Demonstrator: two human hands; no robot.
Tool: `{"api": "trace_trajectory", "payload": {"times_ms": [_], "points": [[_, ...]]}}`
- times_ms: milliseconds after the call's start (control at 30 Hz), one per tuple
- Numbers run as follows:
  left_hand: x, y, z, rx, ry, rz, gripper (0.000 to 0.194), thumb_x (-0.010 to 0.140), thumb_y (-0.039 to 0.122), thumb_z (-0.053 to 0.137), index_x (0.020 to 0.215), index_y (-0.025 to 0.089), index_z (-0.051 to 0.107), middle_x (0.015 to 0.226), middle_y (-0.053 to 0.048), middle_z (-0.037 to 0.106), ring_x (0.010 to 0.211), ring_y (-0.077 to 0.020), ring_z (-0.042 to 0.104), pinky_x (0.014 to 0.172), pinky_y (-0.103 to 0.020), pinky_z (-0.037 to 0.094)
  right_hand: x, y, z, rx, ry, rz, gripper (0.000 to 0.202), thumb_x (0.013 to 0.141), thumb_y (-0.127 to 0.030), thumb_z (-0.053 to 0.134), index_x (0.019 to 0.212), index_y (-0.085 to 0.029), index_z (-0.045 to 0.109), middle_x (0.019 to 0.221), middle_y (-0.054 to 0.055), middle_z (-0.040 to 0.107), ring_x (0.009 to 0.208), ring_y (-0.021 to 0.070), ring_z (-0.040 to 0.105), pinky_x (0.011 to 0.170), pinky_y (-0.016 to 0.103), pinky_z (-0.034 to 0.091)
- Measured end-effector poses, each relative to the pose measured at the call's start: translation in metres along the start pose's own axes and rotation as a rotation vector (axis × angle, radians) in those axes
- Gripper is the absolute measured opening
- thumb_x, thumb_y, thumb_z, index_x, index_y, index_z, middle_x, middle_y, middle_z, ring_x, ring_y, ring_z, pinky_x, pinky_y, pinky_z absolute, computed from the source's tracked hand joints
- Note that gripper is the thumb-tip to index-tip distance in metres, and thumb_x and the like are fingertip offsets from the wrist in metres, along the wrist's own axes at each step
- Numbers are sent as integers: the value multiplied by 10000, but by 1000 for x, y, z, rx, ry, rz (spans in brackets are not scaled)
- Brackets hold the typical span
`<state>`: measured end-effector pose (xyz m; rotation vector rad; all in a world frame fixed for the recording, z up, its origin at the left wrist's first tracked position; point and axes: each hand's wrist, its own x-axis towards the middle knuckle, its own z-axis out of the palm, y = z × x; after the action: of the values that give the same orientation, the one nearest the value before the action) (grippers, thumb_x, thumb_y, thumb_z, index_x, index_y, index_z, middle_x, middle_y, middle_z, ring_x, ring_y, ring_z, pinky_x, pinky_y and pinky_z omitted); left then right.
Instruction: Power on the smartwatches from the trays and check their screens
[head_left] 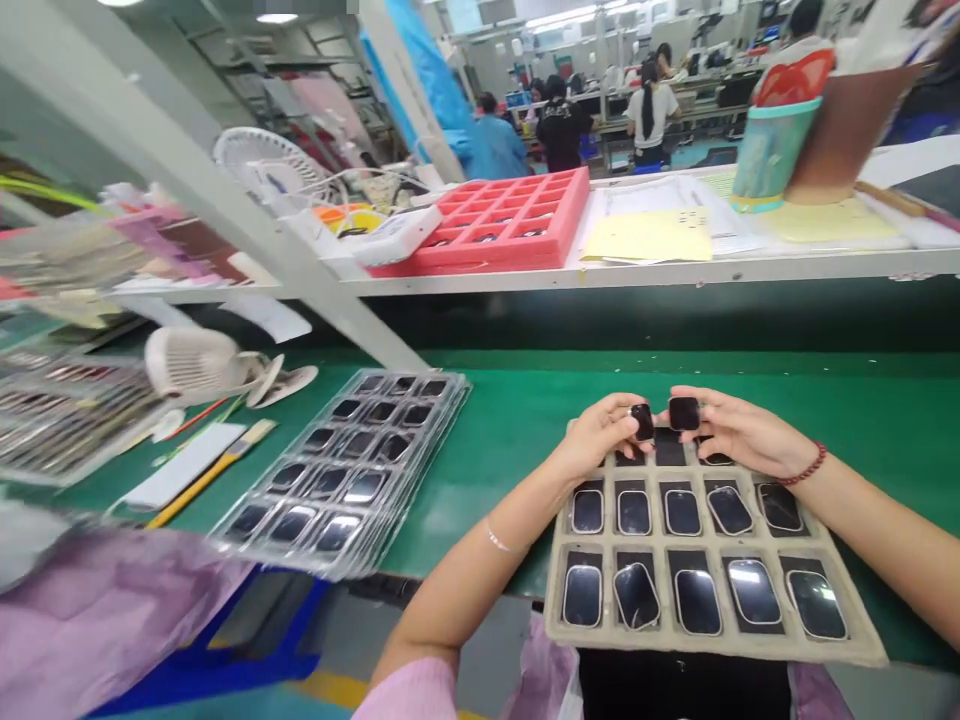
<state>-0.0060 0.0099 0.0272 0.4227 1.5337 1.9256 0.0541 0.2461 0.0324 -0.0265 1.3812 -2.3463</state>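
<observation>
My left hand [606, 432] pinches a small dark, rounded-square watch face [642, 421] between thumb and fingers. A second watch face [683, 413], black and glossy, is gripped at its right side by my right hand [739, 430]. Both hands are close together over the far row of a beige compartment tray [874, 640]. Dark watch faces with light rims, such as one at the front [697, 602], lie singly in the compartments, some turned askew. My hands partly cover the far row.
Left of the beige tray is a stack of clear plastic trays [431, 470] holding dark watch faces. Beyond are a brush [217, 470], a white box [187, 465] and a small fan [195, 365]. A shelf [637, 272] carrying a red tray [566, 225] crosses behind; a slanted post [360, 330] meets the bench.
</observation>
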Motion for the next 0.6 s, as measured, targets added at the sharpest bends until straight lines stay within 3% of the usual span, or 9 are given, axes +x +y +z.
{"api": "trace_trajectory", "payload": {"times_ms": [100,200,367,600], "points": [[5,7,7,22,42,-54,603,753,452,748,1238,155,547,1047,-97,672,820,-179,699,612,-218,499,2,1,-2,9,-10,-42,409,865,-246,726,1260,-231,621,1116,86,721,827,155,699,660,256,606],[10,9,12,67,76,-73,667,764,341,730,1354,170,470,1077,-95,667,882,-181,679,634,-223,503,4,0,-4,48,-12,-75,413,871,-253,714,1270,-215,614,1096,94,728,826,166,711,658,267,615],[11,3,10,176,20,-17,561,764,288,698,1276,137,529,1098,-108,671,886,-173,650,612,-215,473,6,-1,-6,73,-12,-79,368,889,-243,689,1249,-206,624,1122,100,724,845,162,717,688,272,624],[2,0,16,185,85,42,567,740,176,619,1290,134,490,1149,-132,665,808,-155,668,573,-204,453,-4,-3,-1,-51,7,-53,426,802,-303,791,1200,-204,677,1127,88,695,864,163,691,670,243,610]]}}
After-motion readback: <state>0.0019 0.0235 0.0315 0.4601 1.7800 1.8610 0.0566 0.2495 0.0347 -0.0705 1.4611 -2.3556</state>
